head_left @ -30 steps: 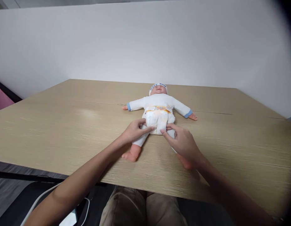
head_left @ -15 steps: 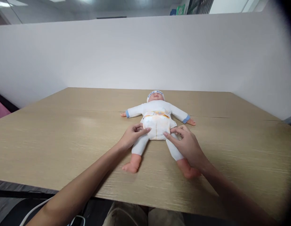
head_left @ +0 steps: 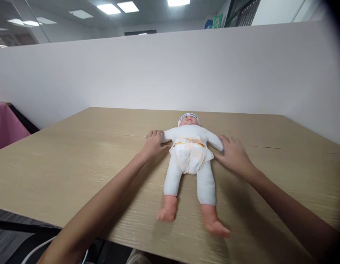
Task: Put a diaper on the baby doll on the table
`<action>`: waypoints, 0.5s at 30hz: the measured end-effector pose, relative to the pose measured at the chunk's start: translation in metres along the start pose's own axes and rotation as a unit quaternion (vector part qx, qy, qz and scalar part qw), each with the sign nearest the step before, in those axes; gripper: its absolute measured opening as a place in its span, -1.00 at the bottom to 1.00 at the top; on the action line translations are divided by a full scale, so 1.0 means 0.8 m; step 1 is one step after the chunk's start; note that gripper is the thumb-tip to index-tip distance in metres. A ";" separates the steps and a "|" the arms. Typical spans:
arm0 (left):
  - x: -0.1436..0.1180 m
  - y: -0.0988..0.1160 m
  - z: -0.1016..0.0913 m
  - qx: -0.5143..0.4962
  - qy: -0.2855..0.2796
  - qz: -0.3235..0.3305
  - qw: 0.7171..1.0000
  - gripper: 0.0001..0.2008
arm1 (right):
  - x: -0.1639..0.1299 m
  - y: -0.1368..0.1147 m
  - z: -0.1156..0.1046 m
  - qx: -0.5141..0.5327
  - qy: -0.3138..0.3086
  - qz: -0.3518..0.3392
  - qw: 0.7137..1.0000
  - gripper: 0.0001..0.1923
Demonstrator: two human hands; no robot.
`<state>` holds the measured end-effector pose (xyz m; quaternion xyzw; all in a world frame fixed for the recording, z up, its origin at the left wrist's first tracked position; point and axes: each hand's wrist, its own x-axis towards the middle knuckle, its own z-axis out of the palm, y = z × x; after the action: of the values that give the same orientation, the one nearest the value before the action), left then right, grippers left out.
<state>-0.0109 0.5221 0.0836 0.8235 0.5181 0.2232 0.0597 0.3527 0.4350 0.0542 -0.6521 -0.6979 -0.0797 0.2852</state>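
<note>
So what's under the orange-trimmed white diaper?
A white cloth-bodied baby doll: its torso shows above the diaper, its legs below. Whatever the diaper covers is hidden.

Seeing white on doll suit (head_left: 189,131) and partition (head_left: 159,73), orange-yellow print on white diaper (head_left: 190,158), dark lettering on white headband (head_left: 188,116), tan grain on worktop (head_left: 76,165).

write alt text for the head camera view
A baby doll in white clothes and a diaper lies face up on a wood-grain table, feet toward the viewer. The person's left hand and right hand are at the ends of its outstretched arms.
</note>
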 end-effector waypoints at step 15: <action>-0.185 0.124 -0.073 -0.147 0.056 -0.111 0.981 -0.56 | -0.047 -0.050 -0.106 0.108 -0.023 0.025 0.994 -0.62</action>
<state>-0.0077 0.3385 0.1233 0.7293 0.5707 0.3343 0.1753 0.3389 0.3559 0.1152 -0.6363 -0.6925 0.0182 0.3394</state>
